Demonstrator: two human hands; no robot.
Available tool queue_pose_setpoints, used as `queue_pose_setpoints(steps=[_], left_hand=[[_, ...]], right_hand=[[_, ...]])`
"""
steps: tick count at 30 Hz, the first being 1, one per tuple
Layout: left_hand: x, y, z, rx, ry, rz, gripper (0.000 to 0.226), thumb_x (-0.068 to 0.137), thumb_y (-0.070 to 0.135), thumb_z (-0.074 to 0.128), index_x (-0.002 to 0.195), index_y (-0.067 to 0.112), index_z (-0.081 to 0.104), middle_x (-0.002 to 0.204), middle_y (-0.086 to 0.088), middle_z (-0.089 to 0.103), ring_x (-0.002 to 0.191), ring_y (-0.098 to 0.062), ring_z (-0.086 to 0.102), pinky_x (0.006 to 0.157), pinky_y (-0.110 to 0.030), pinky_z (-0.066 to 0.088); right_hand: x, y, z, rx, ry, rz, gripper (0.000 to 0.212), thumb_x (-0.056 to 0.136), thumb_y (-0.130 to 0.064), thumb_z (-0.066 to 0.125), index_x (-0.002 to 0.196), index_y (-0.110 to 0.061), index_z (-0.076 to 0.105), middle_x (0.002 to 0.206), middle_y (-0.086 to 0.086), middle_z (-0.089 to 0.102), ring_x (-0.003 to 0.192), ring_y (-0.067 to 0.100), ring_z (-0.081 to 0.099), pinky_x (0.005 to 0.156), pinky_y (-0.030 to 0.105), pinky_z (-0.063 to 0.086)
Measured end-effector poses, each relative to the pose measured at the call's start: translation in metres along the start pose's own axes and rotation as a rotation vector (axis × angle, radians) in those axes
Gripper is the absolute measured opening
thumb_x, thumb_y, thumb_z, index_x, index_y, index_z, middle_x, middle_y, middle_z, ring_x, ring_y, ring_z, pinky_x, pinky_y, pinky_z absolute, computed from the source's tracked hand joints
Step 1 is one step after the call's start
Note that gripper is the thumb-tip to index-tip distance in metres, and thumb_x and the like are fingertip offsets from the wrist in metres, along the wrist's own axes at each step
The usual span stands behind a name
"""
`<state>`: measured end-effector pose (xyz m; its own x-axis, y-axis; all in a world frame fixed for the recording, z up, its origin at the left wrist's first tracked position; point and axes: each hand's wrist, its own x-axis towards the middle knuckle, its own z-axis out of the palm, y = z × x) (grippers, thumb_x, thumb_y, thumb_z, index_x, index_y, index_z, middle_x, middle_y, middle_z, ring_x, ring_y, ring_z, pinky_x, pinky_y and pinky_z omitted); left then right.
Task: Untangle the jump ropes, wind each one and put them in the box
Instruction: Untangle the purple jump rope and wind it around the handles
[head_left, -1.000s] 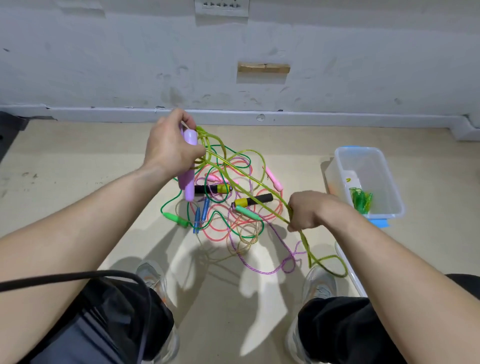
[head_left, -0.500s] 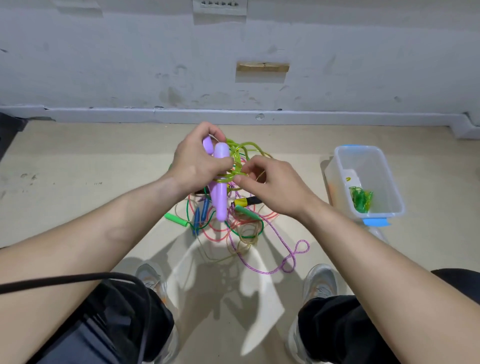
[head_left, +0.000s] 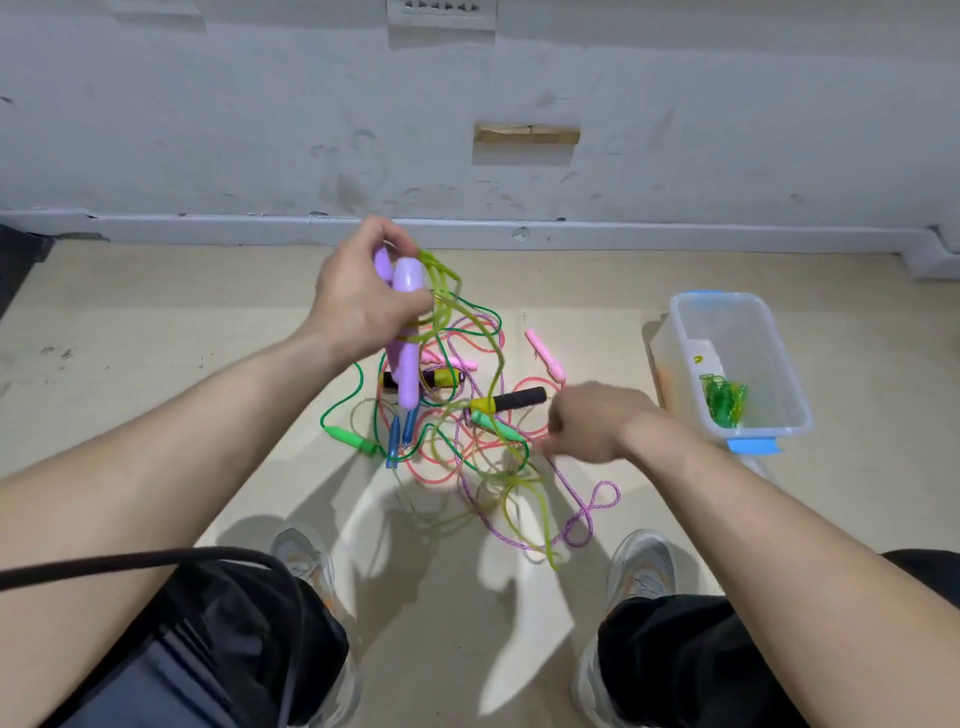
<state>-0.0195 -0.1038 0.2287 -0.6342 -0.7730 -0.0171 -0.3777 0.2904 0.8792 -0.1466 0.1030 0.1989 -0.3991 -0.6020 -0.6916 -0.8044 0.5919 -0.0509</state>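
We are finding the left hand (head_left: 363, 306) gripping purple handles (head_left: 406, 379); right hand (head_left: 597, 421) fingers blurred, hold unclear. Pulling risks tightening the five-o'clock tangle (head_left: 457, 421).

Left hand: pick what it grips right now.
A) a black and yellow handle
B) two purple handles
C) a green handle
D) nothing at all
B: the left hand is raised above the tangle with its fingers curled round the two purple handles, held side by side.
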Motion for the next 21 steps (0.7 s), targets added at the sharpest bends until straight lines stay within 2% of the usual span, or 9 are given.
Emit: queue_pose_setpoints(steps=[3,5,6,8,10,12,13,17,21], left_hand=[[-0.014,0.006,0.009,0.004,-0.188,0.114,0.039,0.061,0.014,0.072,0.093,0.03,0.056,0.079,0.005,0.054,0.061,-0.008,0.048,0.049,-0.02,0.048],[-0.02,0.01,0.013,0.016,-0.309,0.155,0.04,0.061,0.014,0.07,0.093,0.034,0.056,0.081,0.003,0.057,0.065,-0.007,0.05,0.056,-0.025,0.052],[-0.023,0.012,0.014,0.007,-0.364,0.167,0.041,0.062,0.014,0.071,0.094,0.034,0.056,0.086,-0.003,0.06,0.069,-0.009,0.053,0.06,-0.029,0.054],[-0.028,0.015,0.016,-0.034,-0.44,0.197,0.042,0.063,0.014,0.071,0.098,0.031,0.057,0.098,-0.014,0.062,0.075,-0.015,0.059,0.065,-0.034,0.057],[-0.031,0.017,0.015,-0.039,-0.437,0.211,0.044,0.064,0.014,0.071,0.102,0.03,0.056,0.101,-0.012,0.062,0.079,-0.017,0.061,0.067,-0.03,0.056],[-0.032,0.017,0.014,-0.041,-0.384,0.206,0.051,0.063,0.015,0.071,0.108,0.032,0.054,0.102,-0.005,0.061,0.079,-0.014,0.06,0.066,-0.027,0.055],[-0.033,0.016,0.013,-0.06,-0.356,0.192,0.056,0.063,0.015,0.071,0.112,0.033,0.051,0.103,-0.003,0.061,0.078,-0.014,0.061,0.066,-0.029,0.057],[-0.031,0.011,0.015,-0.197,-0.233,0.1,0.068,0.068,0.011,0.072,0.123,0.035,0.04,0.105,-0.004,0.062,0.077,-0.024,0.069,0.07,-0.042,0.061],[-0.036,0.007,0.026,-0.23,-0.138,0.04,0.066,0.079,0.004,0.074,0.13,0.025,0.037,0.1,0.004,0.063,0.069,-0.013,0.068,0.071,-0.034,0.06]], right_hand=[[-0.001,-0.008,-0.013,0.474,0.519,-0.064,0.016,0.088,-0.04,0.056,0.098,-0.029,0.063,0.097,-0.006,0.064,0.101,0.023,0.063,0.079,0.033,0.047],[-0.003,-0.012,-0.022,0.64,0.635,-0.236,0.058,0.075,-0.037,0.059,0.132,-0.029,0.054,0.128,-0.003,0.057,0.121,0.017,0.053,0.101,0.032,0.043],[-0.003,-0.012,-0.024,0.686,0.584,-0.315,0.075,0.07,-0.036,0.059,0.143,-0.028,0.047,0.138,-0.003,0.051,0.129,0.014,0.047,0.109,0.031,0.038],[-0.003,-0.015,-0.025,0.89,0.351,-0.4,0.076,0.068,-0.029,0.062,0.142,-0.027,0.049,0.132,-0.001,0.058,0.127,0.018,0.055,0.107,0.035,0.045],[0.0,-0.015,-0.021,1.093,0.143,-0.449,0.042,0.076,-0.017,0.065,0.118,-0.022,0.063,0.098,0.008,0.069,0.094,0.031,0.07,0.084,0.043,0.056],[-0.001,-0.017,-0.019,1.207,0.076,-0.449,0.008,0.09,-0.009,0.06,0.092,-0.016,0.063,0.064,0.007,0.061,0.058,0.025,0.06,0.069,0.039,0.049],[-0.004,-0.018,-0.018,1.258,0.052,-0.437,0.012,0.094,-0.007,0.057,0.087,-0.016,0.061,0.056,0.001,0.053,0.049,0.018,0.049,0.066,0.036,0.046],[-0.013,-0.033,-0.015,1.349,0.02,-0.519,0.021,0.095,-0.007,0.064,0.091,-0.028,0.067,0.055,-0.016,0.046,0.05,0.006,0.037,0.056,0.029,0.035],[-0.012,-0.051,-0.002,1.352,0.055,-0.555,0.016,0.089,-0.01,0.074,0.081,-0.018,0.064,0.058,-0.009,0.062,0.05,0.0,0.046,0.051,0.023,0.032]])
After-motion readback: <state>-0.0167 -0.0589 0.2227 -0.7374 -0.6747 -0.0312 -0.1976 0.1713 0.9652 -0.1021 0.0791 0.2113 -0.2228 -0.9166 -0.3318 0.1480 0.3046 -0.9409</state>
